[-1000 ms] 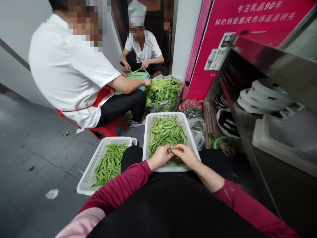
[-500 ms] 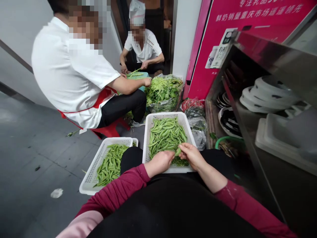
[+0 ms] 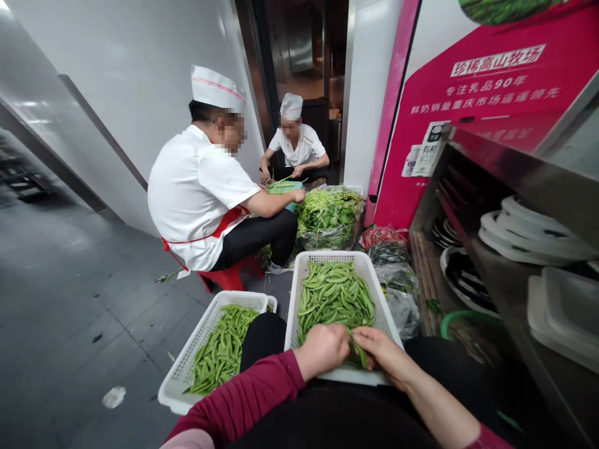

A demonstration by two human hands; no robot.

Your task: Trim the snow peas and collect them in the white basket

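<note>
A white perforated basket (image 3: 291, 312) full of green pea pods (image 3: 334, 290) rests across my lap. Over its near end, my left hand (image 3: 324, 350) is closed, fingertips pinched at the end of one pea pod (image 3: 359, 353). My right hand (image 3: 384, 353) grips the same pod between thumb and fingers, close beside the left. Part of the pod is hidden by my fingers. Left of my knee, a second white basket (image 3: 180, 373) on the floor holds more pods (image 3: 223, 346).
A person in white (image 3: 201, 193) sits on a red stool (image 3: 224, 279); another person (image 3: 299, 146) squats behind. Both handle green stalks near a heap of leafy greens (image 3: 330, 215). Plastic bags (image 3: 395, 293) lie right of my basket, beside a metal shelf (image 3: 510, 280) with dishes.
My view has tilted up and turned left, so the scene sits lower and further right. My hands stay together over the near end of the basket, with a pod between them.
</note>
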